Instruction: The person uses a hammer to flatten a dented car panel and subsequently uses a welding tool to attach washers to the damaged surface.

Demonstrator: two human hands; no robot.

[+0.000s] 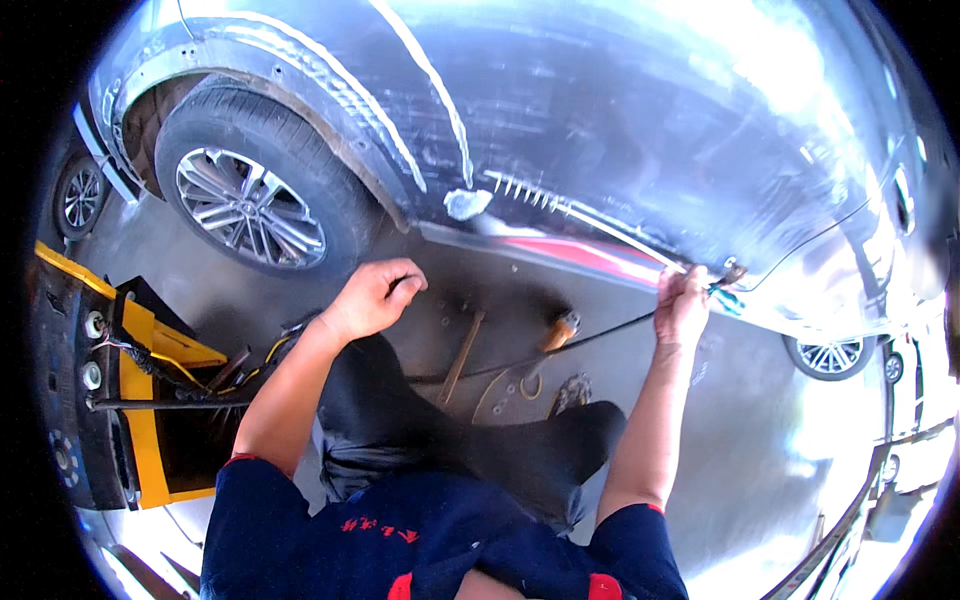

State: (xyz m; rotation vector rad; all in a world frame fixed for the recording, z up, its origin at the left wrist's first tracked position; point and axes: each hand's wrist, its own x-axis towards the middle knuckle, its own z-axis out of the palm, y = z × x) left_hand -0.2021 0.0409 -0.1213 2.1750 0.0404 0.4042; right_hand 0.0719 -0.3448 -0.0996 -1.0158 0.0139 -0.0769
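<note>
My right hand [683, 300] pinches the end of a thin metal rod [625, 238] low on the grey car body [640, 130]. The rod slants up and left along the panel to a row of short metal pins [525, 192] standing out from it. Just beyond my right fingertips a small brownish metal piece [733, 272] with a cable sits against the panel. My left hand [378, 298] is curled closed above my knee, apart from the car, with nothing visible in it. A bare, pale sanded patch [467, 204] shows left of the pins.
Left stands a wheel [250, 210] under a stripped arch. A yellow and black machine [150, 400] is beside my left arm. On the floor lie a wooden-handled hammer [462, 360], an orange-bodied power tool [562, 330] and a black cable [610, 330]. Another wheel [830, 357] is at right.
</note>
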